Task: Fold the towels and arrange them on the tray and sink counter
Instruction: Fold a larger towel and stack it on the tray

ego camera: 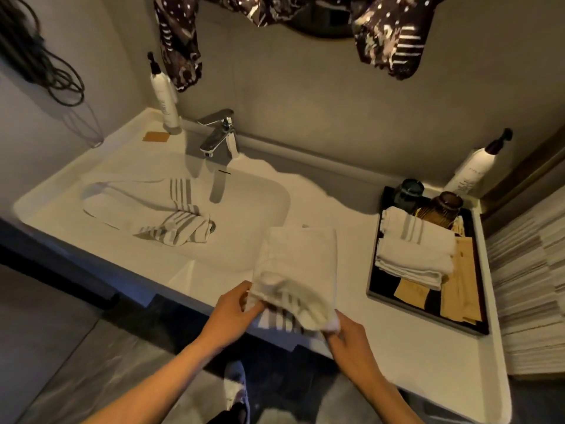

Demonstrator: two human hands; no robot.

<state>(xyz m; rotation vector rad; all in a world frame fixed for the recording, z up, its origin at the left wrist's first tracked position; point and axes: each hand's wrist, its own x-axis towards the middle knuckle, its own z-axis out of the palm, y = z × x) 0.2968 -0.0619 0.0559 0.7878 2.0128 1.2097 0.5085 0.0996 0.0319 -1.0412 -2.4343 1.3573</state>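
Observation:
A white towel with grey stripes [301, 264] lies lengthwise on the sink counter [382, 341], between basin and tray. Its near end is lifted and curled over. My left hand [235, 313] pinches that end's left corner and my right hand [351, 341] pinches its right corner. Two folded white towels [415, 249] sit stacked at the back left of the black tray [428, 315] on the right. Another striped towel [153, 209] lies crumpled and spread in the sink basin [263, 228].
A chrome tap [218, 133] stands behind the basin, with a pump bottle [163, 96] on its left. On the tray are two dark cups [428, 197] and tan paper packets [458, 289]. Another pump bottle [477, 166] stands behind the tray. Patterned fabric [394, 35] hangs above.

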